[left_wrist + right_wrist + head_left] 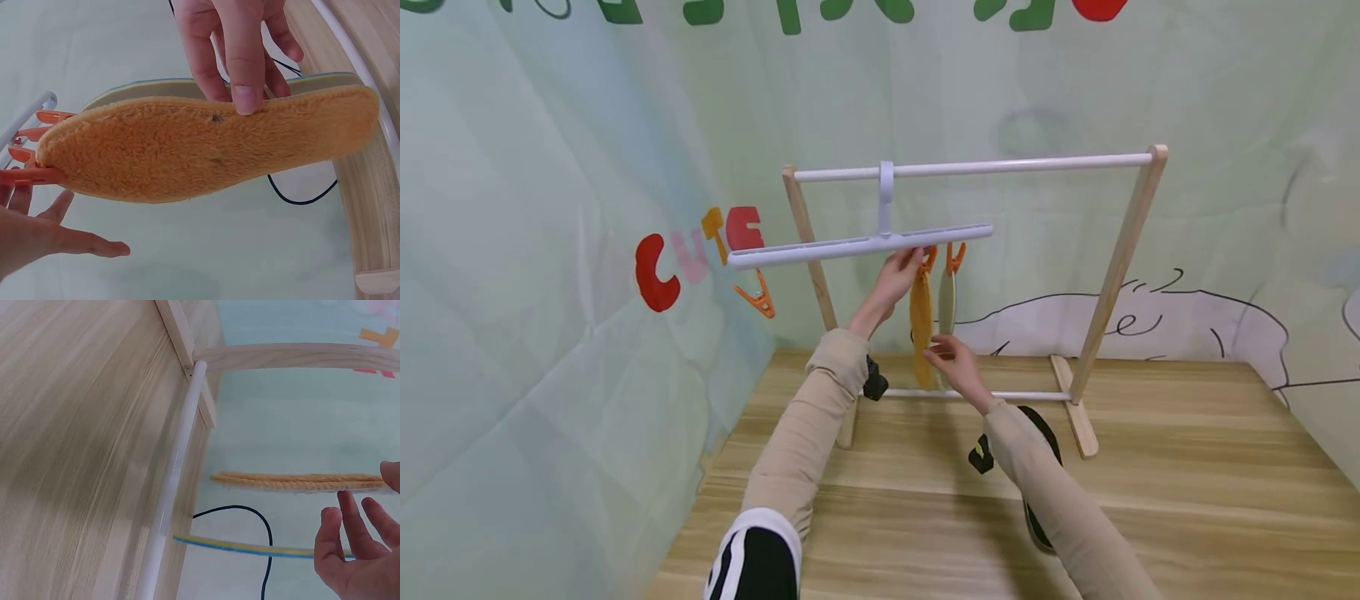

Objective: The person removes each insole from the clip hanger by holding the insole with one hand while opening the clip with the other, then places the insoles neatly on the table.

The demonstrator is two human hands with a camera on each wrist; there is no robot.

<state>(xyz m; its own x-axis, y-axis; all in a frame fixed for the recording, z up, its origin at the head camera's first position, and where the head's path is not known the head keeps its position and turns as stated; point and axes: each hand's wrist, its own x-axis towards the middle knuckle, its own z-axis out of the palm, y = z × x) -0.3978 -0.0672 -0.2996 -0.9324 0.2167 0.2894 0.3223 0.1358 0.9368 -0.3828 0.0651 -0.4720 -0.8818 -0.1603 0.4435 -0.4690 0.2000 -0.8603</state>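
My left hand (897, 279) holds an orange clip (929, 257) under the lilac hanger (857, 246); its exact finger contact is partly cut off in the left wrist view. That clip grips the top of a fuzzy orange-brown insole (206, 150), which hangs down. My right hand (957, 365) pinches the insole's edge, with one fingertip on the furry face and other fingers behind. Just to the right hangs a second insole (947, 304), greyish with a yellow and blue edge, from another orange clip (956, 257). The hanger hooks over the rack's top bar (1022, 165).
Another orange clip (757, 297) hangs from the hanger's left part with nothing in it. The wooden rack (1122, 267) stands on a wood-grain table (1195, 467). Behind it is a printed cloth backdrop (550, 250). A dark-rimmed object (1037, 533) lies partly under my right forearm.
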